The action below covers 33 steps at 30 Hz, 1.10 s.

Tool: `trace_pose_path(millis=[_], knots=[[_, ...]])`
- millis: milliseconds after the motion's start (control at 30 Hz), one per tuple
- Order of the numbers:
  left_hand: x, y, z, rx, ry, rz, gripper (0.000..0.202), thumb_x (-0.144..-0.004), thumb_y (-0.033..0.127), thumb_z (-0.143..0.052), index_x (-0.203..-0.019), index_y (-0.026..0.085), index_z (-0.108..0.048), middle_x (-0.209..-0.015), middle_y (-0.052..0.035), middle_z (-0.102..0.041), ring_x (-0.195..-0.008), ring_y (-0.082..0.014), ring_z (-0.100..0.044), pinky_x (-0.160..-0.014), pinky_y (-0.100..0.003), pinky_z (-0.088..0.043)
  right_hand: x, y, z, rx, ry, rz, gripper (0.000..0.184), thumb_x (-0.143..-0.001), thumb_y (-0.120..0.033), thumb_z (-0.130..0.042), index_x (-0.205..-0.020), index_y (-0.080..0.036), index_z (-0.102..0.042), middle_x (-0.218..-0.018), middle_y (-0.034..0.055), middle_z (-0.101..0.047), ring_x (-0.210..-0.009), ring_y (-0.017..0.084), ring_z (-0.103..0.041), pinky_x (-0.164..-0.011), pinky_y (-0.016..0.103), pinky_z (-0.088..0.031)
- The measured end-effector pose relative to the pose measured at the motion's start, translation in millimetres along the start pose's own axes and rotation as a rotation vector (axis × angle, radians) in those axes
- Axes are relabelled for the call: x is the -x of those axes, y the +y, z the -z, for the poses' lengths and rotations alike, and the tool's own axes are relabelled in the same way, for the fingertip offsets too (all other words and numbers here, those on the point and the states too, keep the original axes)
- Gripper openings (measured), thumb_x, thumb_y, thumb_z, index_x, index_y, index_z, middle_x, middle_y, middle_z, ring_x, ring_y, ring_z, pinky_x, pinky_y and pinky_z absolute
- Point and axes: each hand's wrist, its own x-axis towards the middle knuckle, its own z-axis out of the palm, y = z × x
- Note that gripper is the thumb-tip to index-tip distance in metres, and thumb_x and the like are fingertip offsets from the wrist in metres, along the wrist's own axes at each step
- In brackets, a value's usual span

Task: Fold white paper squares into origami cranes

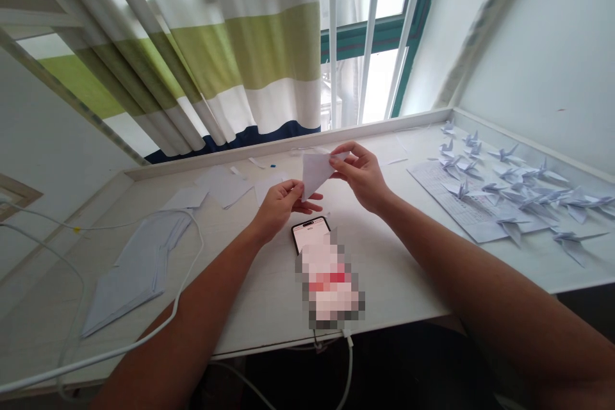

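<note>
Olive-and-navy striped fabric curtain (250, 45) above a white desk (259, 307), white paper triangle (317, 173) pinched in the air

Beside the curtain, a green-framed window (384, 32) lets in bright daylight. A pixelated block (329, 285) hides most of a black smartphone (310, 234) at the desk's front edge, leaving only its top end showing (whatever is on the screen can't be read). Both forearms run off the bottom of the frame, and a tiny blue speck (273, 166) near the back of the desk is too small to name.

The white paper triangle is held up over the middle of the desk, just above the phone, with its point angled down and its folded layers partly covered by fingers. The left hand (281, 208) pinches its lower part between thumb and forefinger, the other fingers curled loosely beneath. The right hand (360, 176) grips the upper right corner, fingertips (342, 163) pressed together on the paper.

Left of the hands lie loose white paper sheets (225, 186) and a stack of folded white paper (134, 275), crossed by a white cable (196, 250). Pale folded paper cranes (523, 195) cluster at the right, some on a printed paper sheet (456, 205).
</note>
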Motion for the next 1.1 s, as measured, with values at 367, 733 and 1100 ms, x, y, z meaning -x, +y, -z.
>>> trace_pose_path(millis=[367,733,1100], knots=[[-0.3,0.1,0.8,-0.033,0.054,-0.055,0.046,-0.083,0.055,-0.079,-0.099,0.014,-0.065,-0.098,-0.0146,-0.082,-0.074,-0.0245,-0.080,-0.065,-0.032,-0.059,-1.4,0.9,1.9,-0.122,-0.049,-0.057,0.023,-0.079,-0.034,-0.083,-0.085,-0.025,-0.064,-0.092,0.0001,-0.072,-0.097,0.021,-0.067,-0.101,0.050,-0.055],[-4.5,-1.8,2.5,-0.010,0.238,-0.140,0.049,-0.077,0.057,-0.083,-0.096,0.015,-0.066,-0.078,-0.0052,-0.079,-0.068,-0.0247,-0.079,-0.061,-0.029,-0.057,-0.8,3.5,4.1,-0.057,-0.057,-0.113,0.047,-0.076,-0.039,-0.087,-0.115,-0.025,-0.066,-0.090,0.0020,-0.074,-0.079,0.021,-0.067,-0.074,0.041,-0.058],[-1.0,-1.3,-2.0,-0.040,0.119,-0.049,0.048,-0.075,0.049,-0.087,-0.102,0.016,-0.064,-0.088,-0.0090,-0.082,-0.078,-0.0277,-0.081,-0.067,-0.032,-0.058,-0.7,7.5,3.0,0.071,0.018,-0.059,0.072,-0.075,-0.036,-0.084,-0.140,-0.026,-0.055,-0.096,0.0052,-0.077,-0.085,0.026,-0.074,-0.069,0.043,-0.064]])
